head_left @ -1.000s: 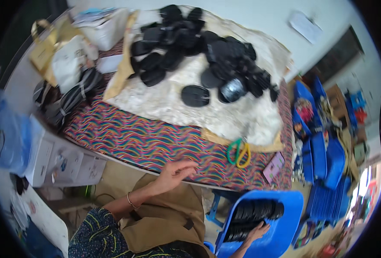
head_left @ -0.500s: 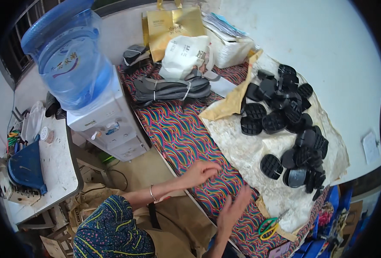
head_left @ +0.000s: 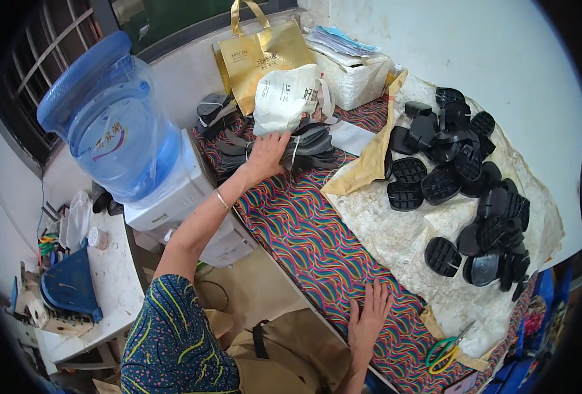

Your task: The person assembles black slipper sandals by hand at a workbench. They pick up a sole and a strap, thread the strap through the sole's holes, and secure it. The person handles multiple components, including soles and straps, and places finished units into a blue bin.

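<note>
My left hand (head_left: 268, 157) reaches to the far side of the patterned cloth, with its fingers curled over a tied bundle of dark grey flat strips (head_left: 314, 148). A white plastic bag (head_left: 281, 98) lies just beyond the fingers. Nearer to me, my right hand (head_left: 370, 316) rests with fingers spread on the patterned cloth (head_left: 317, 243), holding nothing. To its right lie scissors (head_left: 443, 354) with green and yellow handles. Several black shoe heel pieces with grooved treads (head_left: 441, 182) are heaped on a stained whitish sheet (head_left: 396, 233) at the right.
On the left stands a white water dispenser (head_left: 173, 210) with a blue bottle (head_left: 117, 131). A gold paper bag (head_left: 265, 56), a white wrapped box (head_left: 353, 79) and another dark bundle (head_left: 213, 113) stand at the back. A sewing machine (head_left: 67, 289) sits on the side table at left.
My left hand has moved away from me, from the table's near edge to the grey bundle. My right hand has come down onto the cloth. The whole view has shifted slightly.
</note>
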A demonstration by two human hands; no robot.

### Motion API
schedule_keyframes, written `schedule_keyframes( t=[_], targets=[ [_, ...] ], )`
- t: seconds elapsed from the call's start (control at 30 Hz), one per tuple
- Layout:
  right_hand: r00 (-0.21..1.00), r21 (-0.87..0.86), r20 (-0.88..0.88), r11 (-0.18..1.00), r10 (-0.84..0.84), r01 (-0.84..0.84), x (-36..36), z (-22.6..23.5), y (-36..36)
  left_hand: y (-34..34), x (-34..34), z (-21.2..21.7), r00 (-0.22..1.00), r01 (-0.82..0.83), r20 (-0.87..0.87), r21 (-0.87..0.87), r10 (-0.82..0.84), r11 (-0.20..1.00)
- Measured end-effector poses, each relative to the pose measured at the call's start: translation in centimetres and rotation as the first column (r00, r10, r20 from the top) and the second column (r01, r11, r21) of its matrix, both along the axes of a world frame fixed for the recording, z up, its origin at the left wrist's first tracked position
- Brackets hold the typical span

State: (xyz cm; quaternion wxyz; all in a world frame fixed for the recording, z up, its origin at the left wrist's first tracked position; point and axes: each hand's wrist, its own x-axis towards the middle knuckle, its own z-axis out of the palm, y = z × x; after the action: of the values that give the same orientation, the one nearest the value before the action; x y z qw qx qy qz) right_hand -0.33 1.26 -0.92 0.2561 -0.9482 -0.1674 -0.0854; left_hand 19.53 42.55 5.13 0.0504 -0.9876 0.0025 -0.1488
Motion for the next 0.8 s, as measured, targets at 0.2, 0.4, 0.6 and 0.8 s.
schedule_keyframes(
  t=[0.2,0.4,0.6,0.8],
  targets=[
    [1.000,0.040,0.009,0.999,0.001,-0.001,0.1,0.0,0.3,2.6,2.6,2.0,0.987,0.022,-0.156,-0.050,-0.029,0.999],
    [0.999,0.067,0.052,0.998,-0.003,0.000,0.0,-0.2,0.2,0.7,-0.3,5.8,0.950,-0.048,-0.288,-0.518,-0.121,0.854],
    [0.998,0.077,0.056,0.997,-0.029,0.025,-0.3,-0.3,-0.3,-5.4,-8.8,9.0,0.880,-0.343,-0.280,-0.934,-0.384,-0.103],
    [0.996,0.503,-0.066,0.860,-0.064,0.088,-1.1,0.7,-0.4,-9.1,-15.2,4.3,0.897,-0.425,-0.250,-0.710,-0.364,-0.562]
  ],
)
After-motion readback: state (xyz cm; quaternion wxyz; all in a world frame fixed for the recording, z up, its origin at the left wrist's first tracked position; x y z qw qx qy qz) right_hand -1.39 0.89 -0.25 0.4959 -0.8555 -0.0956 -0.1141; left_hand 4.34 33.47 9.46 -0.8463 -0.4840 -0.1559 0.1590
